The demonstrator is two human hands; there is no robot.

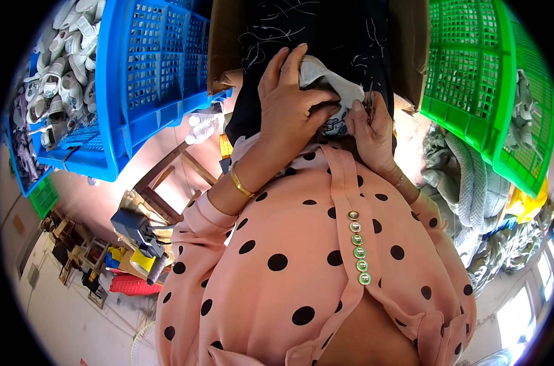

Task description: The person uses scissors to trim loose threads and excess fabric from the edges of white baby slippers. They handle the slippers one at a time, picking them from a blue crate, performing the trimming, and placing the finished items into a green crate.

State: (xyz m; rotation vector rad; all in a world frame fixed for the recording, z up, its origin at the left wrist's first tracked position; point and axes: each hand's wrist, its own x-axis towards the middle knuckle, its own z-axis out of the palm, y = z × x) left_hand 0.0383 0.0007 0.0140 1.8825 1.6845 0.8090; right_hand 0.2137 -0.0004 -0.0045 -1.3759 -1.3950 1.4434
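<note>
Both hands meet just above the picture's centre, over my pink polka-dot dress (301,262). At about eleven o'clock, the blue plastic crate (149,67) stands tilted, with a heap of small white pieces (63,73) beyond it at ten o'clock. My left hand (289,113), a gold bangle (240,182) on its wrist, is curled over a small grey-white piece of cloth (325,82), fingers and thumb closed on it. Touching it at one o'clock, my right hand (371,131) pinches the same cloth and also grips small metal snips (370,100), blades upward. Behind lies dark fabric (325,30) flecked with pale threads. At two o'clock stands a green crate (490,79).
</note>
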